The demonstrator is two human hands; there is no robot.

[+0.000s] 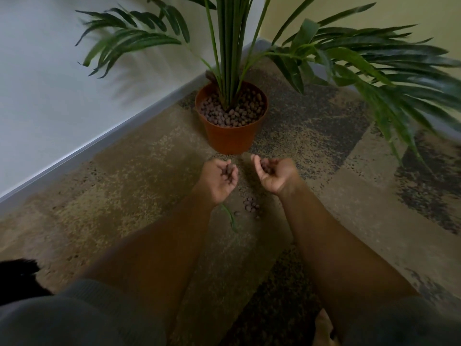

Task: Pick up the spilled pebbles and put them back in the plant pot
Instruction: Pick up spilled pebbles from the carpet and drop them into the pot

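1. The fingers (230, 171) of the left hand (219, 181), at centre frame, were curled up around a small heap of pebbles (228, 172) cupped in the palm; the right hand (272, 174), just right of it, held its own pebbles the same way, thumb up.
2. Left risk: that cup looked shallow and tilted inward, so I judged a pebble could roll off the palm edge on the way to the pot.
3. Middle risk: the loose pebbles on the carpet (251, 205), below and between the hands, sat on speckled carpet (124, 196), so strays could be missed. A fallen green leaf (229, 217) lay just left of them.
4. Upper-middle risk: the plant pot (230, 136) stood near the hands but apart, already filled close to its rim, with stems (228, 58) crowding the centre; tipped pebbles could bounce back out.
5. Count: two hands, both loaded; one pot; one plant; one leaf on the floor; one floor cluster of roughly a dozen pebbles plus a few strays. The held pebbles were too bunched to count.
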